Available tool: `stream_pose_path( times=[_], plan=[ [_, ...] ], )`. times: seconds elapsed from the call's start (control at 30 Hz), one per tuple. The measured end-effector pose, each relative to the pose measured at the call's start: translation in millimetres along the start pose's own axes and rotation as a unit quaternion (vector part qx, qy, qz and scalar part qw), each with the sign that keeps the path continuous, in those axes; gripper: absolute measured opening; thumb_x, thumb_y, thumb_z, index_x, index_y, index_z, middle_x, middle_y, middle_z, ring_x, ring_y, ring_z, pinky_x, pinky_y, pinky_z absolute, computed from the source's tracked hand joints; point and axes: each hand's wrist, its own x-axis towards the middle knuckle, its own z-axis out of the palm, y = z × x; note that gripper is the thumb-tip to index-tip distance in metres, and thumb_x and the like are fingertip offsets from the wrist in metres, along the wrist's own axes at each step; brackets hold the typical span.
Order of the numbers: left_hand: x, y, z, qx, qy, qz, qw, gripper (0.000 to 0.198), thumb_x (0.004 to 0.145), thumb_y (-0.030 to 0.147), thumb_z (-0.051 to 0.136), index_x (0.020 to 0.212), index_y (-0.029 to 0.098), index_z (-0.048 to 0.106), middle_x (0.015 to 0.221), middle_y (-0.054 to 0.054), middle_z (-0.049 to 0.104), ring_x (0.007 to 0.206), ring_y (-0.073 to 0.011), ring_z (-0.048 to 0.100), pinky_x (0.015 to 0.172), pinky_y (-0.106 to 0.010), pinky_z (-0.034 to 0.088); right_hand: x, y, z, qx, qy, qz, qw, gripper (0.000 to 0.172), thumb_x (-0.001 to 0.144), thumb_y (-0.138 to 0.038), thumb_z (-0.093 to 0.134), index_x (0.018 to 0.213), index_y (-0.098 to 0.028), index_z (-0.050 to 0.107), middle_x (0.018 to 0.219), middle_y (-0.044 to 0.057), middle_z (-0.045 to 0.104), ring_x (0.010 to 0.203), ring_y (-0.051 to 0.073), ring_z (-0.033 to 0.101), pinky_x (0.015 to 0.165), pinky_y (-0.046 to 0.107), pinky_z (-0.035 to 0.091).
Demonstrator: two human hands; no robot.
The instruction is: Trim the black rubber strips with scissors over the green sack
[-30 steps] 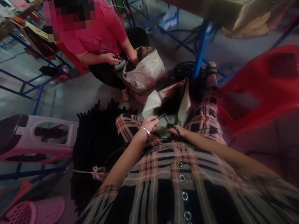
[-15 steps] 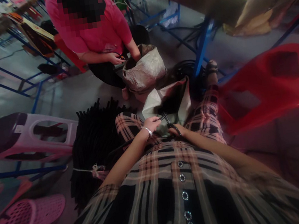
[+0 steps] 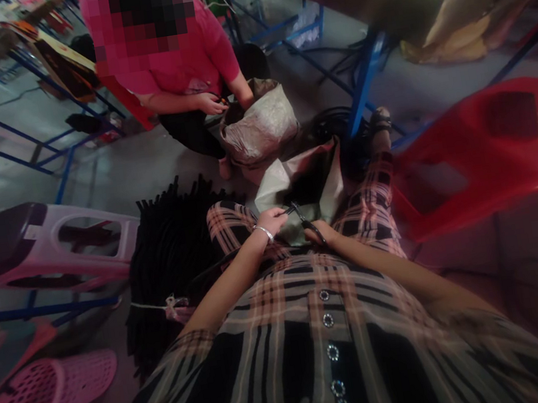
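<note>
Between my knees, my left hand [image 3: 272, 221] pinches the end of a thin black strip [image 3: 291, 209]. My right hand [image 3: 323, 231] is closed around the black handles of a pair of scissors [image 3: 309, 225], whose blades point away from me and meet the strip near its tip. Both hands are over the near edge of a white sack [image 3: 272, 187] with a dark inside. Beside my left leg lies a thick bundle of long black strips [image 3: 164, 244], tied with a light cord [image 3: 170, 305].
Opposite me, a person in a pink shirt [image 3: 183, 69] reaches into another sack [image 3: 267, 124]. A red plastic stool [image 3: 484, 149] stands at right, a pink-and-grey stool [image 3: 87, 235] at left. A pink basket [image 3: 88, 383] is low left; a blue-legged table [image 3: 367, 79] is ahead.
The scissors have shifted slightly and their blades look closer together at the strip's end. My left hand has barely moved.
</note>
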Motion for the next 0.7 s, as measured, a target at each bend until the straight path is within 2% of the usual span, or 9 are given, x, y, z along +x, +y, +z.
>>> stream_pose_path(
  times=[0.33,0.57,0.7],
  plan=[
    [0,-12,6.9,0.111,0.006,0.057,0.992,0.027,0.071,0.027,0.057,0.091,0.016,0.071,0.052,0.003,0.052,0.043,-0.0062,0.039,0.045,-0.019,0.031,8,8,2,-0.102,0.007,-0.031,0.994,0.023,0.075,-0.022,0.045,0.056,-0.013,0.055,0.053,0.002,0.051,0.054,0.010,0.045,0.052,0.021,0.032],
    [-2,-4,3.6,0.103,-0.018,0.015,0.994,0.029,0.072,0.022,0.055,0.097,0.014,0.069,0.050,0.005,0.050,0.037,-0.0051,0.037,0.041,-0.018,0.029,15,19,3,-0.050,0.044,-0.020,0.998,0.022,0.071,-0.022,0.047,0.050,-0.014,0.050,0.046,-0.001,0.045,0.047,0.009,0.042,0.045,0.019,0.028],
    [-3,0,-0.8,0.098,-0.012,0.002,0.995,0.021,0.072,0.019,0.055,0.088,0.012,0.068,0.052,0.004,0.052,0.037,-0.0055,0.041,0.041,-0.018,0.031,18,21,0,-0.033,0.069,0.020,0.997,0.024,0.073,-0.023,0.046,0.050,-0.014,0.050,0.046,0.000,0.045,0.045,0.009,0.043,0.044,0.019,0.029]
  ],
)
